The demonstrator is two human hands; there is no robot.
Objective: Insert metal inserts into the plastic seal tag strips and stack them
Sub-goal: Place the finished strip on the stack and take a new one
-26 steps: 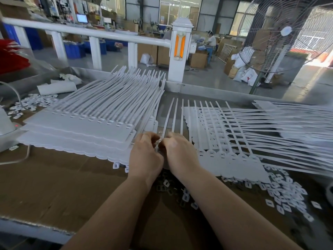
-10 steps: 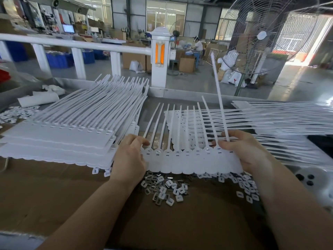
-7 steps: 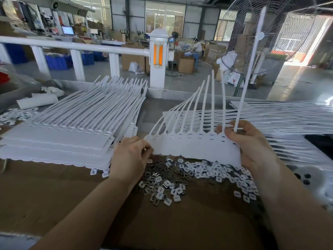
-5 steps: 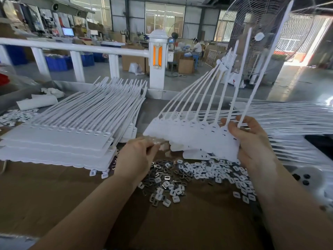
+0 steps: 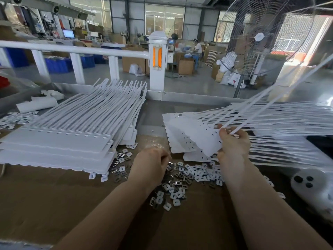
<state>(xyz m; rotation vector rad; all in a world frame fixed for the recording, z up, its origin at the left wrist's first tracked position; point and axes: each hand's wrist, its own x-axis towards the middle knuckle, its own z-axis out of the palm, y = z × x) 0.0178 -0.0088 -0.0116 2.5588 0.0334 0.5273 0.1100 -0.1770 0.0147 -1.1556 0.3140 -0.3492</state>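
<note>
A white seal tag strip [image 5: 203, 136], tails fanned upward, is pinched by the right hand [image 5: 234, 143]. The left hand [image 5: 150, 164] is curled over metal inserts [image 5: 177, 181]; any grasp cannot be told.

bright daylight from windows [image 5: 164, 18] at back and open doorway [image 5: 302, 29] top right, blown out there. glare on grey floor [image 5: 198, 85]. white strip stack [image 5: 59, 141] near overexposed. soft shadows under hands on brown counter [image 5: 45, 195]. wide-angle bending at edges, railing [image 5: 72, 49] curves. lifted strips [image 5: 270, 109] motion-blurred.
</note>
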